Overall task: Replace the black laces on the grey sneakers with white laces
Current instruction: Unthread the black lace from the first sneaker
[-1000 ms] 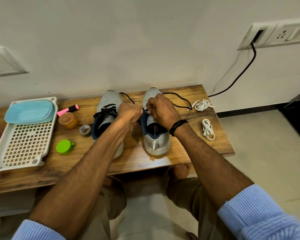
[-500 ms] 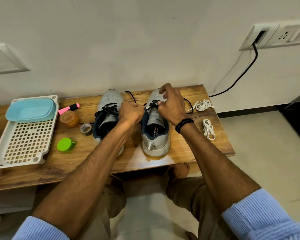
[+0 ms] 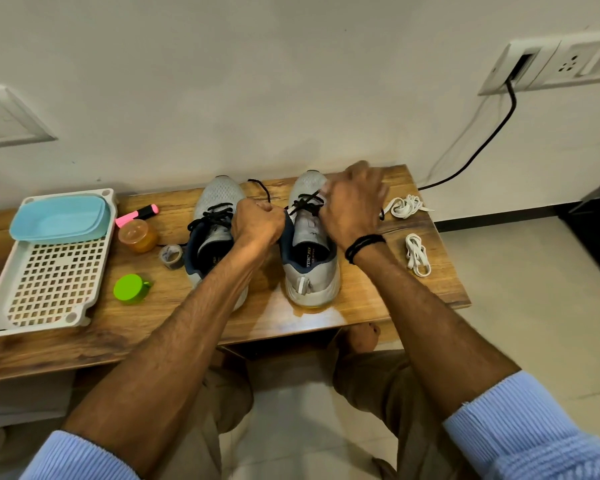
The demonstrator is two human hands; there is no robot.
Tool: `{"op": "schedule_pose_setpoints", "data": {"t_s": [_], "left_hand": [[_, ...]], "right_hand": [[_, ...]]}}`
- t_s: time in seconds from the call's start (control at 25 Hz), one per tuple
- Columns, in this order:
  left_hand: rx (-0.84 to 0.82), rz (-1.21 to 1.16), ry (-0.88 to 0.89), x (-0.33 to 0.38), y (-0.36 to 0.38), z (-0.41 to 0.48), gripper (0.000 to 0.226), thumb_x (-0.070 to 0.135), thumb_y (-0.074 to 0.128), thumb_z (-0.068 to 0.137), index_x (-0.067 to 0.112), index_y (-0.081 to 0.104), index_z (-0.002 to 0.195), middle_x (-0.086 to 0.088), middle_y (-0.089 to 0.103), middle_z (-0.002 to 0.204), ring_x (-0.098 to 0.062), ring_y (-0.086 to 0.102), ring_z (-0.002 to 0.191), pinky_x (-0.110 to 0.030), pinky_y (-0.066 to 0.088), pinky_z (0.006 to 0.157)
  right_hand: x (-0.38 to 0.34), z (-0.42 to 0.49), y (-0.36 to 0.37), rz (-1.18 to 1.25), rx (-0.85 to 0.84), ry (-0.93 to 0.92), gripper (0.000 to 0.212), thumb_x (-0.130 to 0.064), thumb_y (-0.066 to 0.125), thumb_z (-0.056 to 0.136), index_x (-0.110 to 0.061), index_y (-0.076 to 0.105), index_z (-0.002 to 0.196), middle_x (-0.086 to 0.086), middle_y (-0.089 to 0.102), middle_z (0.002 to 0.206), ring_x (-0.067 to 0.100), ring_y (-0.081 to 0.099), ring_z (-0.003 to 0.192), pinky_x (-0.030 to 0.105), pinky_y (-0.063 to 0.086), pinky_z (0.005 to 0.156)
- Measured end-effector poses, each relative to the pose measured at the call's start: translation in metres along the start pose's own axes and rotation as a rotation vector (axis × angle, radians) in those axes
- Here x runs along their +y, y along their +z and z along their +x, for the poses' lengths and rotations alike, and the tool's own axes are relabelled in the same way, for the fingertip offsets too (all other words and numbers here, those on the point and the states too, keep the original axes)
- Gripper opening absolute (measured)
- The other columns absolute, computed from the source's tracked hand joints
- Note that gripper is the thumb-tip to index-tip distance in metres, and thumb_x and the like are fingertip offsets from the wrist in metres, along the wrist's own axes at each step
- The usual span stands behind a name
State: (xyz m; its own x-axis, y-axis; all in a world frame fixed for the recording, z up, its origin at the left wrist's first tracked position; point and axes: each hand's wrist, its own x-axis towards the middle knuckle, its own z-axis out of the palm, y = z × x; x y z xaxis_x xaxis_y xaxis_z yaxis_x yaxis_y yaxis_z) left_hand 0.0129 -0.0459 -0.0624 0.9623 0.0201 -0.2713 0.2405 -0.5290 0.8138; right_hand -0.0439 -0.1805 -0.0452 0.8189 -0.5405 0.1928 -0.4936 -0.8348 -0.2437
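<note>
Blue ribbed sleeves [image 3: 534,427], black wristband [image 3: 362,247]

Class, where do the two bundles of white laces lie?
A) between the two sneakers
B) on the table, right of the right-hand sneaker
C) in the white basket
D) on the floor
B: both bundles of white laces lie on the table, right of the right-hand sneaker.
</note>
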Motion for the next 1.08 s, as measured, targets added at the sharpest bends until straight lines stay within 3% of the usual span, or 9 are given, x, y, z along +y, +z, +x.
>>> {"op": "schedule_pose_setpoints", "data": {"t_s": [0.08, 0.12, 0.28, 0.44, 0.56, 0.68, 0.84, 0.92, 1.08], "left_hand": [[0.024, 0.027, 0.026, 0.003, -0.005, -0.003, 0.018, 0.012, 0.065, 0.083, 0.019, 0.072, 0.068, -0.012, 0.076, 0.081, -0.021, 0.066, 0.063, -0.04, 0.06, 0.068], [0.027, 0.036, 0.039, 0.005, -0.006, -0.005, 0.019, 0.012, 0.065, 0.082, 0.022, 0.071, 0.067, -0.01, 0.076, 0.08, -0.022, 0.07, 0.067, -0.041, 0.062, 0.07], [0.026, 0.062, 0.051, 0.007, -0.006, -0.008, 0.02, 0.012, 0.066, 0.08, 0.023, 0.069, 0.063, -0.005, 0.076, 0.08, -0.02, 0.072, 0.076, -0.04, 0.062, 0.074], [0.017, 0.065, 0.063, 0.007, -0.006, -0.008, 0.026, 0.013, 0.068, 0.081, 0.023, 0.066, 0.057, 0.003, 0.073, 0.07, -0.015, 0.071, 0.074, -0.038, 0.062, 0.075], [0.011, 0.056, 0.062, 0.003, -0.006, -0.007, 0.021, 0.011, 0.068, 0.081, 0.02, 0.072, 0.063, 0.004, 0.073, 0.069, -0.013, 0.07, 0.071, -0.039, 0.062, 0.075], [0.028, 0.062, 0.063, 0.002, -0.009, -0.007, 0.021, 0.009, 0.066, 0.081, 0.022, 0.072, 0.065, 0.001, 0.075, 0.076, -0.013, 0.068, 0.071, -0.037, 0.062, 0.076], [-0.014, 0.055, 0.095, 0.003, -0.008, -0.012, 0.02, 0.01, 0.068, 0.084, 0.024, 0.075, 0.072, 0.005, 0.076, 0.092, -0.011, 0.069, 0.082, -0.035, 0.062, 0.08], [-0.028, 0.041, 0.101, 0.003, -0.005, -0.011, 0.016, 0.011, 0.069, 0.083, 0.023, 0.078, 0.083, 0.007, 0.076, 0.084, -0.012, 0.071, 0.082, -0.038, 0.062, 0.08], [-0.014, 0.043, 0.081, 0.005, -0.006, -0.014, 0.025, 0.01, 0.069, 0.081, 0.029, 0.072, 0.065, 0.02, 0.065, 0.061, -0.01, 0.07, 0.074, -0.04, 0.062, 0.076]], "right_hand": [[0.019, 0.01, -0.009, 0.209, 0.0, 0.343, 0.025, -0.033, 0.059, 0.092, -0.015, 0.069, 0.106, 0.016, 0.049, 0.129, 0.035, 0.038, 0.123, 0.043, 0.033, 0.1], [0.026, 0.012, -0.009, 0.262, -0.023, 0.396, 0.025, -0.032, 0.059, 0.092, -0.015, 0.067, 0.109, 0.017, 0.049, 0.13, 0.036, 0.038, 0.124, 0.043, 0.034, 0.099], [0.01, 0.0, -0.007, 0.325, -0.021, -0.009, 0.037, -0.036, 0.071, 0.085, -0.027, 0.062, 0.12, 0.01, 0.044, 0.13, 0.028, 0.036, 0.123, 0.038, 0.036, 0.099], [-0.01, -0.006, 0.008, 0.145, -0.092, -0.328, 0.022, -0.037, 0.071, 0.084, -0.031, 0.072, 0.105, 0.002, 0.045, 0.132, 0.026, 0.034, 0.125, 0.039, 0.033, 0.099], [-0.01, -0.005, 0.01, 0.001, -0.055, -0.321, 0.017, -0.03, 0.068, 0.085, -0.025, 0.074, 0.101, 0.003, 0.047, 0.13, 0.027, 0.036, 0.123, 0.041, 0.031, 0.094], [0.007, 0.007, -0.003, 0.057, 0.075, -0.17, 0.019, -0.027, 0.062, 0.086, -0.016, 0.071, 0.098, 0.007, 0.051, 0.121, 0.029, 0.04, 0.115, 0.041, 0.031, 0.09], [0.009, 0.001, -0.008, 0.198, -0.028, -0.252, 0.02, -0.041, 0.07, 0.084, -0.03, 0.073, 0.1, 0.001, 0.048, 0.127, 0.026, 0.036, 0.121, 0.039, 0.028, 0.094], [-0.005, -0.005, 0.0, 0.096, -0.095, -0.344, 0.021, -0.04, 0.071, 0.084, -0.031, 0.074, 0.103, 0.0, 0.046, 0.133, 0.027, 0.034, 0.125, 0.04, 0.028, 0.095], [-0.016, -0.004, 0.008, -0.012, -0.083, -0.331, 0.02, -0.031, 0.067, 0.086, -0.024, 0.075, 0.102, 0.002, 0.047, 0.13, 0.027, 0.035, 0.123, 0.041, 0.03, 0.095]]}}
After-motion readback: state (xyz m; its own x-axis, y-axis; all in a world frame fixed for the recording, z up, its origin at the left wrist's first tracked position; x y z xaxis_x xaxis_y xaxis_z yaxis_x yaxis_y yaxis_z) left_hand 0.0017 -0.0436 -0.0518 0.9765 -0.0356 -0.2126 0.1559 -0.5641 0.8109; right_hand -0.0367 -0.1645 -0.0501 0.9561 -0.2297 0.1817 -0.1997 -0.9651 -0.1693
